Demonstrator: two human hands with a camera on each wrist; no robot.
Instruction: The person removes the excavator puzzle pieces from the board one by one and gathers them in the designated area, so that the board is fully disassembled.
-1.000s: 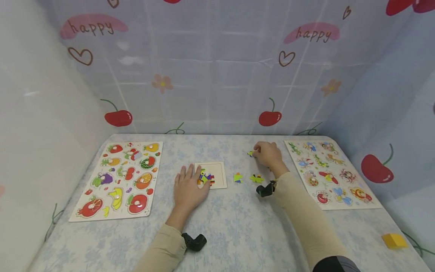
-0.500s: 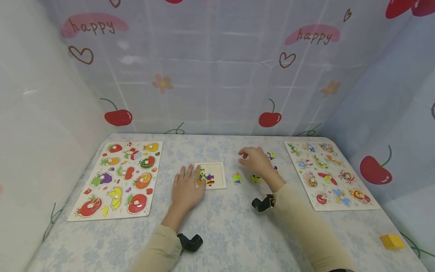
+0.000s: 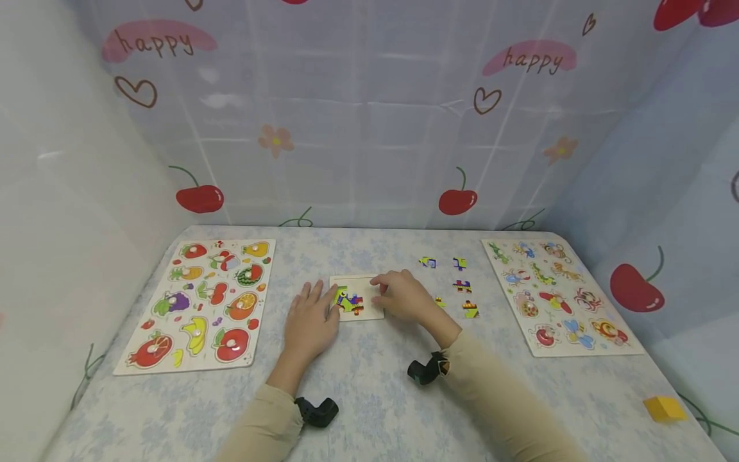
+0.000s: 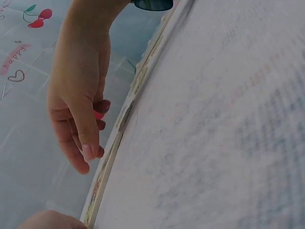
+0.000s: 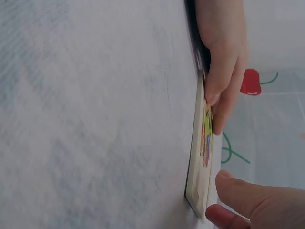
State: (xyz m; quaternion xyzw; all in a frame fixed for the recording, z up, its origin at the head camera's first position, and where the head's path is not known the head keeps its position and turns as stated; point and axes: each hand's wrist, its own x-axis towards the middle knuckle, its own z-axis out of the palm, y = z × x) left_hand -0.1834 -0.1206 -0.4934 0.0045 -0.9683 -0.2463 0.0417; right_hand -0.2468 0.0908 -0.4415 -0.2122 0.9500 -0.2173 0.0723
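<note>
A small wooden puzzle tray (image 3: 369, 314) lies mid-table with several joined, colourful jigsaw pieces (image 3: 349, 301) at its left side. My left hand (image 3: 312, 321) rests at the tray's left edge, fingers extended and thumb near the joined pieces. At the right side hovers my right hand (image 3: 407, 296), its thumb and index finger parted over the tray's edge. In the right wrist view, nothing shows between that hand's thumb (image 5: 231, 183) and finger. Loose jigsaw pieces lie to the right, among them a yellow-blue one (image 3: 428, 262) and a striped one (image 3: 470, 309). The right hand hides some table there.
A fruit picture board (image 3: 196, 305) lies at the left, an animal picture board (image 3: 562, 298) at the right. A yellow block (image 3: 665, 409) sits near the right table edge. A cherry-printed curtain (image 3: 358, 128) stands behind the table.
My right hand has moved left and toward me, from the far loose pieces to the tray's right edge. The yellow-blue piece shows on the table again. My left hand has shifted slightly left.
</note>
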